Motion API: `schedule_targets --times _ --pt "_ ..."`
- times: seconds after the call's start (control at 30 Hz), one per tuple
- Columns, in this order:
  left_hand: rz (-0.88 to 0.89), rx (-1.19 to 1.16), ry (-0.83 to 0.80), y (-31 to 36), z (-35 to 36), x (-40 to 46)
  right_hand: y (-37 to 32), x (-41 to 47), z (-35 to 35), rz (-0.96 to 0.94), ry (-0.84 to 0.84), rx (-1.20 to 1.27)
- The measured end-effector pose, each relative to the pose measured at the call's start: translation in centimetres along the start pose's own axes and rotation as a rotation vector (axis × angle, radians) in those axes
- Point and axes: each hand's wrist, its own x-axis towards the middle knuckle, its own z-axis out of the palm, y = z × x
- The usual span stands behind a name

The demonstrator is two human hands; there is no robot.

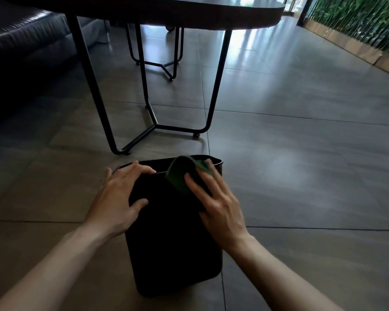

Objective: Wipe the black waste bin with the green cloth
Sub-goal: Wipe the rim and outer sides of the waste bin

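The black waste bin [171,243] lies on its side on the tiled floor, its open mouth pointing away from me. My left hand [117,198] rests on the bin's upper left side near the rim, fingers spread and gripping it. My right hand [218,205] presses the green cloth [180,176] flat against the bin's top surface close to the rim. Part of the cloth is hidden under my fingers.
A dark table [189,10] on thin black metal legs [216,86] stands just beyond the bin. A dark sofa [23,41] sits at the far left. A wall of green plants [364,21] runs along the upper right. Grey floor tiles [301,153] spread to the right.
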Motion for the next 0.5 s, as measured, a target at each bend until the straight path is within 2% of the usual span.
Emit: schedule_targets --times 0.07,0.2,0.3,0.37,0.5 --pt "0.002 0.002 -0.002 0.0 0.0 0.0 -0.6 -2.6 0.9 -0.145 -0.061 -0.030" --pt "0.008 0.011 -0.006 0.1 0.0 0.0 -0.9 -9.7 1.6 -0.458 -0.286 -0.113" --pt "0.019 0.006 -0.008 -0.1 0.0 -0.1 -0.8 -11.2 0.6 -0.502 -0.333 -0.134" --pt "0.031 0.003 -0.009 -0.2 0.0 -0.2 -0.9 -10.2 -0.7 -0.381 -0.303 -0.051" --pt "0.080 -0.025 -0.062 -0.2 0.0 -0.2 0.3 -5.0 -5.4 0.190 -0.093 0.307"
